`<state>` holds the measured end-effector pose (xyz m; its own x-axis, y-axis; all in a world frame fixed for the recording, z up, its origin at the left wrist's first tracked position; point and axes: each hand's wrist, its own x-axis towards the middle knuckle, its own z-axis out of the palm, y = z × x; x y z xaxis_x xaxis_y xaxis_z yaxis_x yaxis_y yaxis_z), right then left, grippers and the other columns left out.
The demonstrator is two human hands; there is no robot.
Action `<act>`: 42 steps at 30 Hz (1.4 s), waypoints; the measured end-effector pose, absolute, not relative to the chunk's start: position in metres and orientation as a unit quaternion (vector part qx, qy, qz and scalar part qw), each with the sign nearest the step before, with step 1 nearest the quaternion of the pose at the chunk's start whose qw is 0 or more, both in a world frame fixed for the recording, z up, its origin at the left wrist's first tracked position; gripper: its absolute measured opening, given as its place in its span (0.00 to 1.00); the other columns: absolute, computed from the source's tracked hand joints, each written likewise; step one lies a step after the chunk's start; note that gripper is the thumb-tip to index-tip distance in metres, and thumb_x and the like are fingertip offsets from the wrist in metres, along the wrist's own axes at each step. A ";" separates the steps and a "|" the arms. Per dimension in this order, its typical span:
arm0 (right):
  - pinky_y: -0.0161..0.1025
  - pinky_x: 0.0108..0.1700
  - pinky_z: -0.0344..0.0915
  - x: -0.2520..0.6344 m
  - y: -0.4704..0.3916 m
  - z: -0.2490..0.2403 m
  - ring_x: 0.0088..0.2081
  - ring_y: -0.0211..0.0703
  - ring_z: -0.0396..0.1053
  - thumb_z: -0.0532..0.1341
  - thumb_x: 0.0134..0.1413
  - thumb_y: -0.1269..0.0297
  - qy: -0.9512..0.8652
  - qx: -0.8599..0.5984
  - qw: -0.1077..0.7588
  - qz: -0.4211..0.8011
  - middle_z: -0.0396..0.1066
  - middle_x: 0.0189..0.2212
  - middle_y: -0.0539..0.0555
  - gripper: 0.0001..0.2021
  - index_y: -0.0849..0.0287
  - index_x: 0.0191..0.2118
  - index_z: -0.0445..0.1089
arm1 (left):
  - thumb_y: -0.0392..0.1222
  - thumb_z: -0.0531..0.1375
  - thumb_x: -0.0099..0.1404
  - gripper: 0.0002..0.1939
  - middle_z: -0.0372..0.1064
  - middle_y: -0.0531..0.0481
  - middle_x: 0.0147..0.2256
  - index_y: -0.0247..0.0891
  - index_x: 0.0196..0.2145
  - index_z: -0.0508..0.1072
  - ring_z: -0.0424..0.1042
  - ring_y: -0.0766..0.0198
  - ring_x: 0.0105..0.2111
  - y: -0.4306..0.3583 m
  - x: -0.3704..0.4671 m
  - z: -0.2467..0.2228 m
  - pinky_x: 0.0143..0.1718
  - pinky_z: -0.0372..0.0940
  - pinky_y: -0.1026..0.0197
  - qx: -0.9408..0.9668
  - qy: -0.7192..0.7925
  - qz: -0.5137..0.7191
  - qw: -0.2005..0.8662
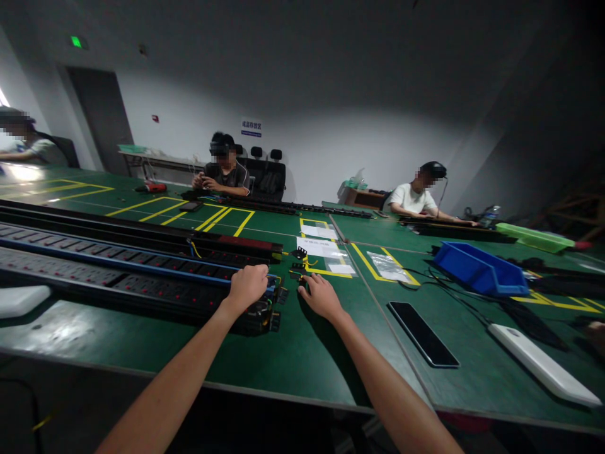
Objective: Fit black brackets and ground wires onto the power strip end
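Note:
Long black power strips [161, 293] with rows of sockets and small red marks lie side by side on the left of the table. My left hand [248, 287] is closed over the right end of a blue-edged power strip [208, 269]. Wires and black metal tabs [282, 296] stick out at the strips' ends. Just right of them, my right hand [322, 296] has its thumb and forefinger around a small black bracket [302, 282], mostly hidden by the fingers. Beyond it lie a black perforated bracket [299, 253] and a yellow wire [311, 263].
A phone [423, 334], a white power bank [543, 364] with a cable, and a blue bin [479, 268] are on the right. Paper sheets [319, 246] lie ahead on the green table [302, 359]. Co-workers sit across [229, 170] and at the far left.

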<state>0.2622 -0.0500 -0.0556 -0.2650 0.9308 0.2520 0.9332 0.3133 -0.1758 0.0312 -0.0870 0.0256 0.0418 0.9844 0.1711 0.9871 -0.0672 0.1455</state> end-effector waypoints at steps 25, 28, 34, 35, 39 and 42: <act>0.46 0.61 0.56 0.262 -0.050 -0.055 0.60 0.52 0.61 0.52 0.67 0.52 -0.795 -0.586 0.158 -0.006 0.68 0.56 0.62 0.24 0.58 0.61 0.66 | 0.39 0.50 0.66 0.11 0.77 0.43 0.36 0.42 0.35 0.73 0.77 0.48 0.39 -0.083 0.029 0.019 0.37 0.66 0.55 -0.732 -0.668 -0.132 0.019; 0.46 0.61 0.57 0.262 -0.049 -0.056 0.60 0.52 0.62 0.52 0.67 0.52 -0.795 -0.586 0.156 -0.008 0.68 0.56 0.62 0.24 0.58 0.61 0.66 | 0.39 0.50 0.66 0.11 0.77 0.43 0.36 0.42 0.34 0.73 0.77 0.48 0.39 -0.084 0.029 0.020 0.37 0.67 0.55 -0.731 -0.669 -0.134 0.018; 0.46 0.61 0.56 0.262 -0.050 -0.057 0.61 0.52 0.61 0.52 0.67 0.52 -0.794 -0.586 0.163 -0.010 0.68 0.57 0.62 0.24 0.57 0.62 0.66 | 0.39 0.50 0.66 0.11 0.77 0.43 0.36 0.42 0.35 0.73 0.77 0.49 0.39 -0.083 0.029 0.019 0.38 0.67 0.55 -0.731 -0.669 -0.133 0.014; 0.46 0.61 0.56 0.262 -0.050 -0.057 0.61 0.52 0.61 0.52 0.67 0.52 -0.794 -0.586 0.163 -0.011 0.67 0.57 0.62 0.24 0.58 0.62 0.66 | 0.39 0.50 0.66 0.12 0.77 0.43 0.36 0.42 0.35 0.73 0.77 0.49 0.39 -0.083 0.029 0.019 0.39 0.67 0.54 -0.731 -0.669 -0.132 0.013; 0.46 0.62 0.56 0.262 -0.050 -0.057 0.61 0.52 0.61 0.52 0.67 0.52 -0.793 -0.587 0.162 -0.008 0.68 0.57 0.62 0.24 0.58 0.62 0.66 | 0.38 0.50 0.66 0.12 0.77 0.43 0.37 0.42 0.35 0.73 0.77 0.49 0.40 -0.083 0.029 0.020 0.39 0.67 0.54 -0.731 -0.671 -0.128 0.012; 0.46 0.61 0.56 0.262 -0.049 -0.057 0.61 0.52 0.61 0.52 0.67 0.52 -0.794 -0.586 0.163 -0.008 0.68 0.57 0.62 0.24 0.58 0.62 0.66 | 0.38 0.50 0.66 0.12 0.77 0.43 0.37 0.42 0.35 0.73 0.77 0.49 0.40 -0.084 0.029 0.021 0.39 0.67 0.55 -0.733 -0.668 -0.129 0.014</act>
<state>0.2624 -0.0492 -0.0570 -0.2596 0.9277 0.2684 0.9328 0.3128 -0.1788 0.0293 -0.0837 0.0208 0.0737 0.9754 0.2078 0.9826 -0.1067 0.1522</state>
